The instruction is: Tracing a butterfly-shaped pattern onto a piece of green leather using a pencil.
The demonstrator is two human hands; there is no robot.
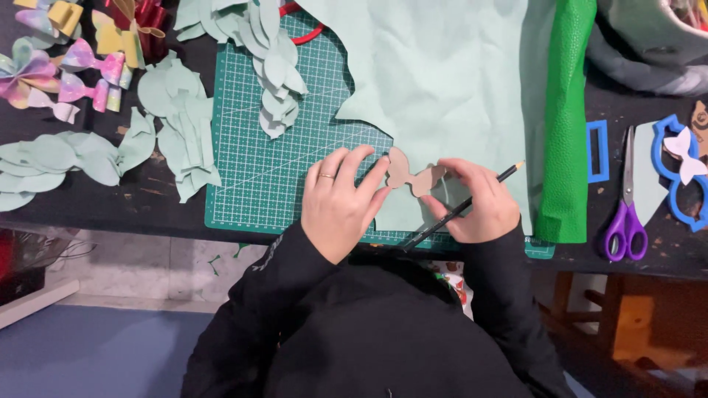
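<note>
Two hands meet at the near edge of the green cutting mat (265, 155), working close together over one small piece. The left hand (341, 200) lies flat, fingers spread and pressing down on a tan bow-shaped template (410, 175), which sits on the lower edge of the pale mint sheet (435, 74). The right hand (476, 203) is closed around a black pencil (472, 203), the light tip pointing up to the right, the shaft running back toward the body; fingertips touch the template's right lobe. The template itself is pinned between both hands, just inside the mat's front border and near the tabletop (110, 206) edge.

Room is tight here. The mint sheet has a ragged cut edge running down the mat's middle, leaving open gridded mat to the left of the left hand. Further left, heaps of cut mint shapes (181, 118) spill over the mat's left edge, with more at the mat's top. A roll of bright green material (566, 125) stands just right of the right hand, boxing it in. Beyond that, well apart, lie purple-handled scissors (627, 199) and blue outline templates (682, 173). Pastel finished bows (44, 74) crowd the far left corner.
</note>
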